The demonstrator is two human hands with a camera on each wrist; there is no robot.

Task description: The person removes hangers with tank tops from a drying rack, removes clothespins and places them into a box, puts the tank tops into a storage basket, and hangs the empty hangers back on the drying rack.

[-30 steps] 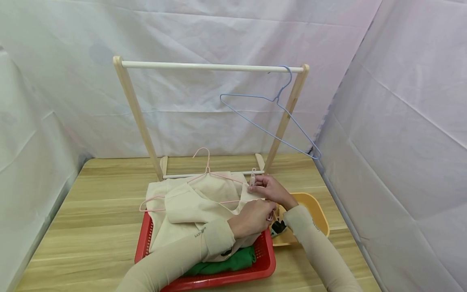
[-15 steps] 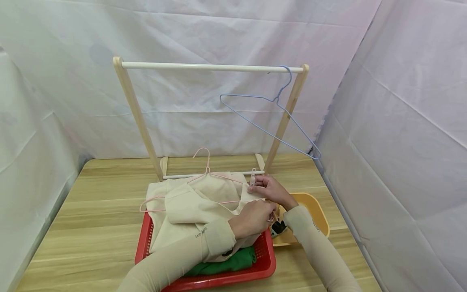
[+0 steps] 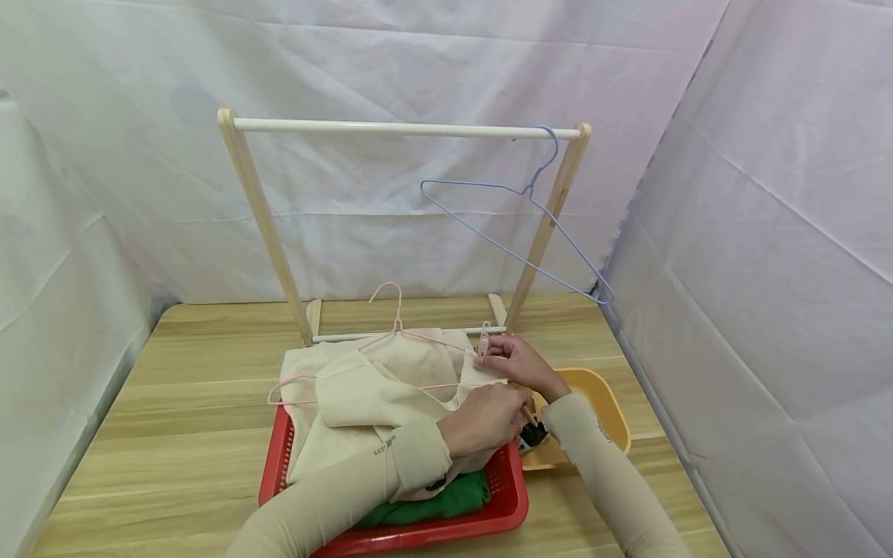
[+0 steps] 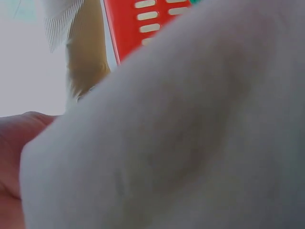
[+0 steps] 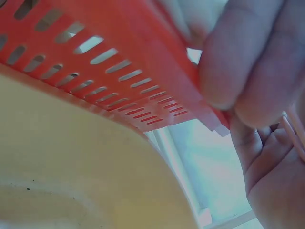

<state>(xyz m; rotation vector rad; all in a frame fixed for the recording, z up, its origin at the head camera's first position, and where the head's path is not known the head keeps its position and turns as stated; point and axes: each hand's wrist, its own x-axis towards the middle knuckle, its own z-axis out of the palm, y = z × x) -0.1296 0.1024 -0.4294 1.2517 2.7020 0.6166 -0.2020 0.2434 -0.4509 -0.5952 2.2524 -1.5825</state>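
A cream sleeveless top [image 3: 356, 399] lies over a red basket [image 3: 512, 488], with a pink wire hanger [image 3: 400, 306] set inside it, hook pointing up. At the top's right shoulder, my right hand [image 3: 522, 364] pinches a pale pink clothespin [image 3: 484, 342] standing upright. My left hand [image 3: 484, 418] is just below, fingers curled at the garment's right edge; I cannot tell exactly what lies between its fingertips. In the right wrist view, curled fingers [image 5: 238, 57] overlap the basket's edge. Pale fabric [image 4: 157, 143] fills most of the left wrist view.
Behind the basket stands a wooden rack with a white rail [image 3: 391, 126], a blue hanger [image 3: 481, 240] hanging at its right end. A yellow tub [image 3: 614, 407] with a black item [image 3: 533, 435] sits right of the basket. Green cloth [image 3: 432, 504] lies in the basket's front.
My left fingers have shifted slightly; a pinkish bit seen under them before is now covered, and more of a tan stick shows beside them. The right hand and clothespin stay in place.
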